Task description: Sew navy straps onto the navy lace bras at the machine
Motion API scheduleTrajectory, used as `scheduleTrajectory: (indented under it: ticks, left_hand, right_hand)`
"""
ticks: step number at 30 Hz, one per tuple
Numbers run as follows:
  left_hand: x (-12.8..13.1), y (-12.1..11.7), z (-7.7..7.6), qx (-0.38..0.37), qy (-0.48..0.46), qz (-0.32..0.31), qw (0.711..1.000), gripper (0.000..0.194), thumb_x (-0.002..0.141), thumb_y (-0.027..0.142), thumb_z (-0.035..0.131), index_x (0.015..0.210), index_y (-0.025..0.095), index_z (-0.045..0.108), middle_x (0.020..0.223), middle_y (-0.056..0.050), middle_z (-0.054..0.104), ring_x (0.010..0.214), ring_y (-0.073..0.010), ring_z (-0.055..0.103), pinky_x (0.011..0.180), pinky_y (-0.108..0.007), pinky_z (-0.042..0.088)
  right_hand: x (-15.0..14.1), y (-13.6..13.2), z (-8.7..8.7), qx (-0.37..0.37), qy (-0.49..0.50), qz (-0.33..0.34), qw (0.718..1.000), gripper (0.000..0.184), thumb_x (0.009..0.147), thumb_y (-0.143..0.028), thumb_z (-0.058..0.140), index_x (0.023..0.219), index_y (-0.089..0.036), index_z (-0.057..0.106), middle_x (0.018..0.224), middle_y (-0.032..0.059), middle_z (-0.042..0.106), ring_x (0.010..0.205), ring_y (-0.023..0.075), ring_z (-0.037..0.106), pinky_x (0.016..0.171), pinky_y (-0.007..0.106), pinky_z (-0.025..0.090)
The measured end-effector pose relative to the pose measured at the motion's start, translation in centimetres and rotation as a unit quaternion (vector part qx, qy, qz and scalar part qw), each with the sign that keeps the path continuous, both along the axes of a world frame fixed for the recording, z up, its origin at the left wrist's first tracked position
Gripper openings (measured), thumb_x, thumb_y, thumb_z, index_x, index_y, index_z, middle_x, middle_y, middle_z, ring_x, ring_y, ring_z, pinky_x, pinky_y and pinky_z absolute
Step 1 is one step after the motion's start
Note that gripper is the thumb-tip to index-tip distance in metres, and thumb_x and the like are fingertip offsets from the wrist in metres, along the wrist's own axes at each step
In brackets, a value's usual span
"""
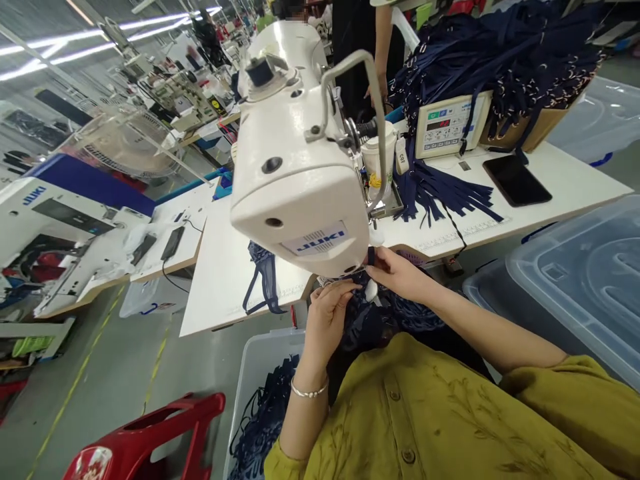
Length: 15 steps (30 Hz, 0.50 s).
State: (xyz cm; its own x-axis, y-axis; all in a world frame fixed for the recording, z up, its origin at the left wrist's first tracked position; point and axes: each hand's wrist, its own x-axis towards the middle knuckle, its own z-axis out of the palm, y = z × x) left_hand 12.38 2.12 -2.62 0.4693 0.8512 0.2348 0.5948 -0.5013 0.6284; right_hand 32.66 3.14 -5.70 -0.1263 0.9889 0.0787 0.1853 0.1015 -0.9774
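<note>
A white sewing machine (300,167) fills the middle, its head hiding the needle area from me. Just below the head, my left hand (327,310) pinches the edge of a navy lace garment piece (363,327). My right hand (397,273) is closed on a short navy strap (371,256) beside the machine head. The garment piece hangs down over my lap, with a small white patch (371,291) showing between the hands. Another navy garment piece (267,280) lies on the white table (220,267) to the left of the head.
Cut navy straps (450,187) lie right of the machine, near a control panel (445,127) and a black phone (517,180). Behind is a cardboard box (540,130) heaped with straps. Plastic bins (575,267) stand at right, a filled bin (250,353) and red stool (165,427) at left.
</note>
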Motion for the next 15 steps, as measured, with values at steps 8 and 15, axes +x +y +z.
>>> scheduleTrajectory:
  ticks: [8, 15]
  left_hand:
    - [0.3, -0.2, -0.3, -0.004, -0.023, 0.011, 1.0, 0.025, 0.098, 0.027, 0.044, 0.103, 0.027, 0.068, 0.111, -0.002, 0.071, 0.11, -0.0191, 0.062, 0.095, -0.036, 0.038]
    - [0.3, -1.7, -0.5, -0.095, -0.131, 0.053, 0.985, 0.025, 0.096, 0.034, 0.049, 0.102, 0.024, 0.071, 0.101, -0.002, 0.074, 0.094, -0.0168, 0.065, 0.086, -0.03, 0.046]
  right_hand:
    - [-0.1, -0.5, -0.7, -0.027, 0.082, 0.01, 0.996, 0.018, 0.092, -0.035, 0.05, 0.103, -0.021, 0.054, 0.084, -0.0003, 0.051, 0.073, 0.0144, 0.048, 0.068, 0.028, 0.042]
    - [1.2, -2.0, -0.2, 0.001, 0.106, 0.093, 0.99, 0.029, 0.089, -0.041, 0.059, 0.111, -0.023, 0.057, 0.099, 0.0025, 0.057, 0.085, 0.0152, 0.054, 0.075, 0.028, 0.046]
